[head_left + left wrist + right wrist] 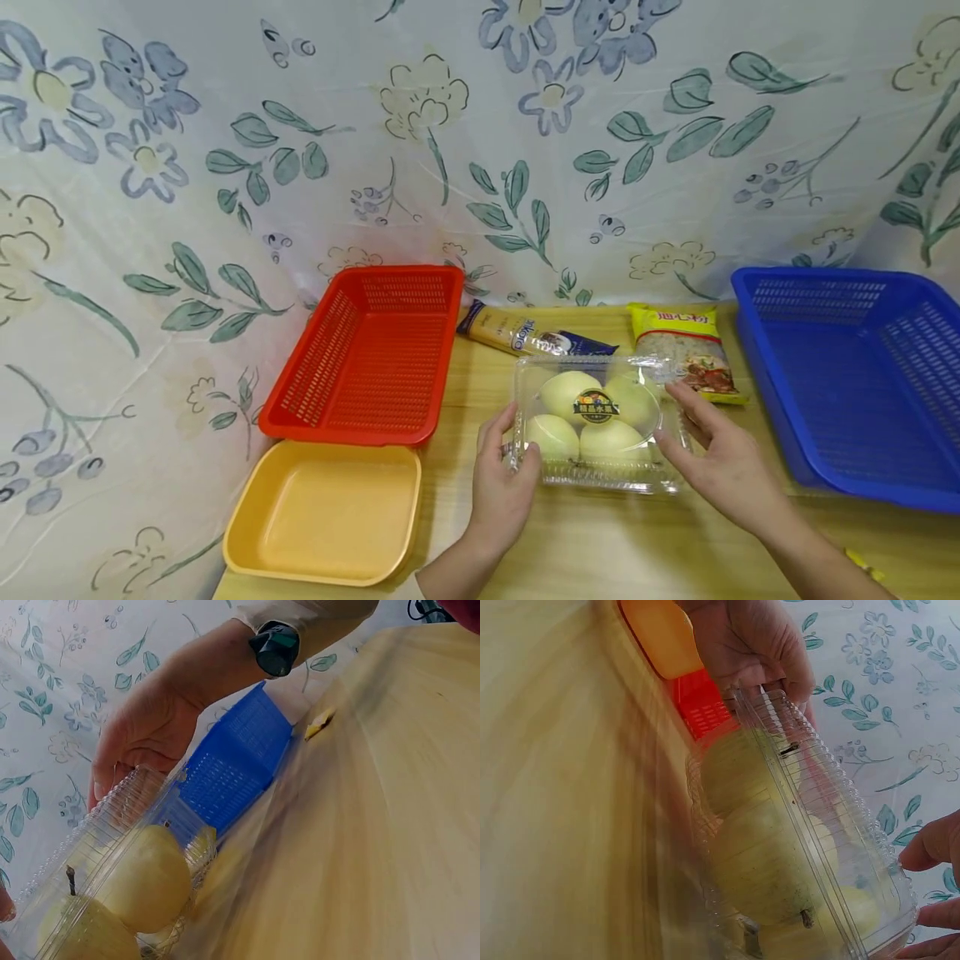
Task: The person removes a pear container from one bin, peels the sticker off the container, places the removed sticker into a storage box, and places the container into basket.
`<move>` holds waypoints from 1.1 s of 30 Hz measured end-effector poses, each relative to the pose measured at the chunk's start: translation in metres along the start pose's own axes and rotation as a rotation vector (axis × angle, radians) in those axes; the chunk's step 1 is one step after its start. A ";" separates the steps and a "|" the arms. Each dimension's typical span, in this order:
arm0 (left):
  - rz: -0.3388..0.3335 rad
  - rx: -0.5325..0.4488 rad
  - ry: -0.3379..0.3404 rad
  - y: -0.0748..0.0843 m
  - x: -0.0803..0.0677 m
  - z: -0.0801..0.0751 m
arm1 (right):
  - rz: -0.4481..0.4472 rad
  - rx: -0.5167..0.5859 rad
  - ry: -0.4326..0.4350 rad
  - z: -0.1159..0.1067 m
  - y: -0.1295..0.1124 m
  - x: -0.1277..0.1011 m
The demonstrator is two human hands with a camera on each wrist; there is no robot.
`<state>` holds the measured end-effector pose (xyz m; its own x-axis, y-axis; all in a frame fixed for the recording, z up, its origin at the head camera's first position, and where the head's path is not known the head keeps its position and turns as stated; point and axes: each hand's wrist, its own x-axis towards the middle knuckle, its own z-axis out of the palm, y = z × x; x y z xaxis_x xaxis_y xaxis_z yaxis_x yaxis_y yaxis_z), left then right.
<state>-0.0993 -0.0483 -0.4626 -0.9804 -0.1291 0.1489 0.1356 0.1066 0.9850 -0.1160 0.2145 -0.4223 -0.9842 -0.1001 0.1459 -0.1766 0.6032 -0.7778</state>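
Observation:
A clear plastic clamshell box (596, 421) holding several pale yellow-green pears lies on the wooden table (600, 542), with a round dark label on its lid. My left hand (510, 437) grips its left edge, thumb on the lid. My right hand (678, 412) holds its right edge, with the index finger stretched toward the back corner. In the left wrist view the right hand (150, 727) curls over the box (112, 877). In the right wrist view the left hand (750, 645) grips the far end of the box (795, 840).
A red mesh basket (367, 358) and a yellow tray (322, 512) sit at the left. A blue mesh basket (855, 375) stands at the right. Behind the box lie a pasta packet (525, 333) and a yellow noodle bag (686, 346). Floral cloth hangs all round.

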 end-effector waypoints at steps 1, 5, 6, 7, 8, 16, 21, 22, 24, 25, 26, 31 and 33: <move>-0.003 0.015 0.007 -0.003 -0.001 -0.003 | 0.001 0.010 -0.004 0.004 0.001 -0.001; -0.014 0.030 0.028 -0.014 -0.003 -0.013 | 0.000 0.077 -0.030 0.018 0.003 -0.004; -0.017 0.030 0.034 -0.016 -0.004 -0.016 | -0.002 0.099 -0.035 0.021 0.003 -0.004; -0.021 0.027 0.036 -0.017 -0.004 -0.018 | -0.002 0.117 -0.042 0.024 0.004 -0.005; -0.026 0.025 0.036 -0.018 -0.005 -0.020 | -0.001 0.131 -0.049 0.026 0.004 -0.006; -0.048 -0.005 0.017 -0.019 -0.010 -0.027 | 0.020 0.146 -0.040 0.035 0.007 -0.009; -0.050 0.016 0.016 -0.020 -0.016 -0.028 | 0.037 0.141 -0.042 0.036 0.010 -0.014; -0.048 0.031 0.019 -0.020 -0.016 -0.029 | 0.036 0.143 -0.043 0.036 0.010 -0.014; -0.038 0.069 0.024 -0.020 -0.016 -0.030 | 0.030 0.133 -0.040 0.036 0.011 -0.015; -0.033 0.092 0.027 -0.020 -0.015 -0.030 | 0.024 0.126 -0.036 0.036 0.012 -0.015; -0.023 0.114 0.028 -0.019 -0.013 -0.031 | 0.017 0.121 -0.031 0.036 0.012 -0.014; 0.033 0.195 0.053 -0.014 0.003 -0.035 | -0.031 0.061 0.057 0.033 0.014 -0.005; 0.042 0.211 0.045 -0.011 0.011 -0.034 | -0.053 0.055 0.093 0.032 0.015 0.001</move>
<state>-0.1068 -0.0847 -0.4686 -0.9664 -0.1636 0.1982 0.1389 0.3165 0.9384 -0.1205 0.1983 -0.4531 -0.9687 -0.0555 0.2421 -0.2315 0.5547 -0.7992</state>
